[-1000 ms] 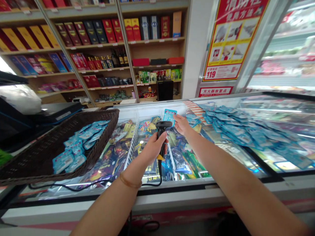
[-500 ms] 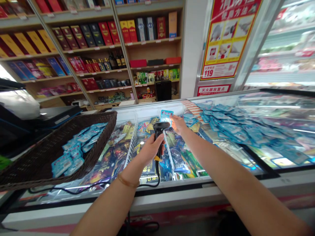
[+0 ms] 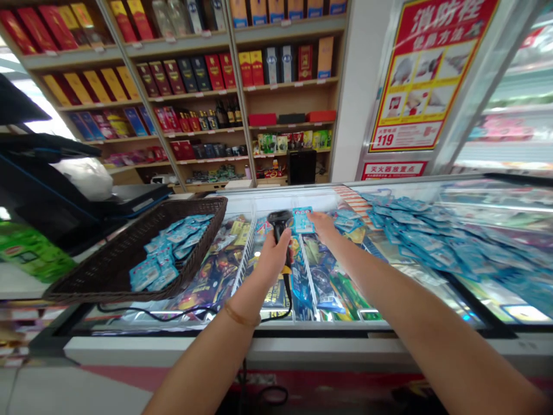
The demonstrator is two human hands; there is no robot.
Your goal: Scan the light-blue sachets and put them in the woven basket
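My left hand (image 3: 275, 252) is wrapped round the handle of a black and yellow barcode scanner (image 3: 280, 219), its cord trailing down and to the left. In my right hand (image 3: 322, 225) a small light-blue packet (image 3: 303, 220) is pinched by its right edge, just right of the scanner head and apart from it. Both hands are above a glass-topped chest freezer. To the right spreads a large pile of similar blue packets (image 3: 423, 225). More blue packets (image 3: 175, 245) lie in a brown wicker basket (image 3: 211, 230) on the left.
Bagged goods and white wire dividers (image 3: 245, 253) show inside the chest freezer (image 3: 181, 346). A green packaged item (image 3: 32, 251) and dark counter equipment (image 3: 38, 173) stand at the far left. Behind are shelves of boxes (image 3: 194, 75) and a red wall poster (image 3: 432, 75).
The view has shifted left and slightly up. The scanner head and the blue packet, which overlapped before, now show side by side with a small gap.
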